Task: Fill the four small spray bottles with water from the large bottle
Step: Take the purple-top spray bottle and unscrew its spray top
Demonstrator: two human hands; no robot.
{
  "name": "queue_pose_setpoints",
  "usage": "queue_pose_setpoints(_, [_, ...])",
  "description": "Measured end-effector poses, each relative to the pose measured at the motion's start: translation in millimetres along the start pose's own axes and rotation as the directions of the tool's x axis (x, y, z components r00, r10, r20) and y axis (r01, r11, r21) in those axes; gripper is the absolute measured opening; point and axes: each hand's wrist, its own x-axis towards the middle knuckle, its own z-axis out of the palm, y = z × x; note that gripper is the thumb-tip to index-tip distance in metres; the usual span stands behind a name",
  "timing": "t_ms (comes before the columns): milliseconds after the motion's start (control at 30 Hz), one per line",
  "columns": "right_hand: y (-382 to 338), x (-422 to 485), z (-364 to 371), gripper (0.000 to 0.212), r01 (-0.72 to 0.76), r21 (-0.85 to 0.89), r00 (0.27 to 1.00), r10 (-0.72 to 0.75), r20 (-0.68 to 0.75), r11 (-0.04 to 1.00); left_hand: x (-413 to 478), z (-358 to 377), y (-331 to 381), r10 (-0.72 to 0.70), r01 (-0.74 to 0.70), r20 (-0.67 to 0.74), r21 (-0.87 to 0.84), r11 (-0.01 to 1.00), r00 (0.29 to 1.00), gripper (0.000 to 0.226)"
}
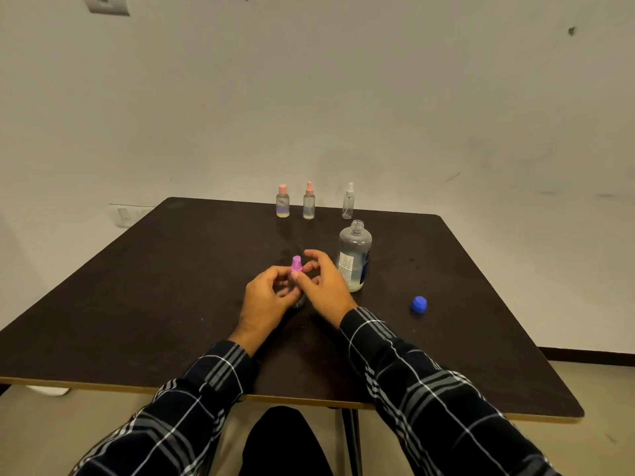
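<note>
Near the middle of the dark surface (154, 286), a small clear plastic spray bottle with purple cap (296, 264) stands with the left hand (264, 297) curled round its body and the right hand (326, 286) pinching the cap; it is probably light, smooth and easily tipped, and best held low on the body.

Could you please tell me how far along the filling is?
Done: large bottle open, blue cap off. In hand: left hand holds the purple-capped bottle, right hand pinches its top. Left: three capped bottles at the back; their fill is unclear.
</note>
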Motion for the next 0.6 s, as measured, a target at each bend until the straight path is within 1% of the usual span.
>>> queue_pose_setpoints(33, [0.2, 0.3, 2.1, 0.048, -0.050, 0.048, 0.998, 0.051, -0.031, 0.998, -0.2, 0.0, 0.6, 0.002, -0.002, -0.005, 0.011, 1.000, 1.000, 0.031])
queue_pose_setpoints(67, [0.8, 2.0, 5.2, 0.046, -0.077, 0.055, 0.994, 0.081, -0.075, 0.996, 0.0, -0.2, 0.4, 0.003, -0.003, -0.005, 0.022, 1.000, 1.000, 0.031])
queue_pose_setpoints(133, [2.2, 4.9, 9.5, 0.033, -0.061, 0.001, 0.988, 0.060, -0.141, 0.998, 0.2, -0.3, 0.1, -0.004, 0.004, -0.001, 0.039, 0.999, 1.000, 0.031])
queue_pose_setpoints(200, [1.0, 2.8, 9.2, 0.019, -0.006, 0.009, 0.994, 0.007, -0.109, 1.000, 0.1, -0.4, 0.3, -0.006, 0.006, -0.010, 0.028, 1.000, 1.000, 0.031])
queue_pose_setpoints(233, [1.7, 1.0, 7.7, 0.021, 0.016, 0.016, 0.998, -0.015, -0.067, 1.000, 0.1, 0.2, 0.1, -0.004, 0.004, -0.013, 0.016, 1.000, 1.000, 0.031])
queue_pose_setpoints(333, [6.2, -0.4, 3.3, 0.041, 0.047, -0.023, 0.998, -0.046, 0.046, 0.999, -1.0, 1.5, 0.9, -0.005, 0.005, -0.006, 0.008, 1.000, 1.000, 0.031])
queue_pose_setpoints(367, [5.8, -0.1, 5.4, 0.049, 0.044, -0.029, 0.997, -0.043, 0.057, 0.999, -1.1, 1.3, 1.7, -0.007, 0.007, -0.003, 0.011, 1.000, 1.000, 0.031])
queue_pose_setpoints(433, [5.0, 2.1, 11.3, 0.062, -0.016, 0.015, 1.000, 0.016, 0.004, 1.000, -0.5, 1.0, 2.3, -0.004, 0.004, -0.002, 0.024, 1.000, 1.000, 0.032])
queue_pose_setpoints(467, [4.0, 4.2, 13.6, 0.062, -0.060, 0.038, 0.997, 0.062, -0.045, 0.997, -0.5, 0.6, 2.4, 0.001, -0.001, -0.004, 0.032, 0.999, 1.000, 0.032])
queue_pose_setpoints(533, [1.1, 5.9, 14.4, 0.049, -0.092, 0.028, 0.988, 0.095, -0.118, 0.995, -0.6, 0.9, 1.7, 0.001, -0.001, -0.003, 0.021, 1.000, 1.000, 0.030])
queue_pose_setpoints(600, [0.9, 4.4, 12.1, 0.030, -0.045, -0.010, 0.992, 0.043, -0.117, 0.999, -0.5, 1.0, 0.3, -0.001, 0.001, -0.003, 0.005, 1.000, 1.000, 0.029])
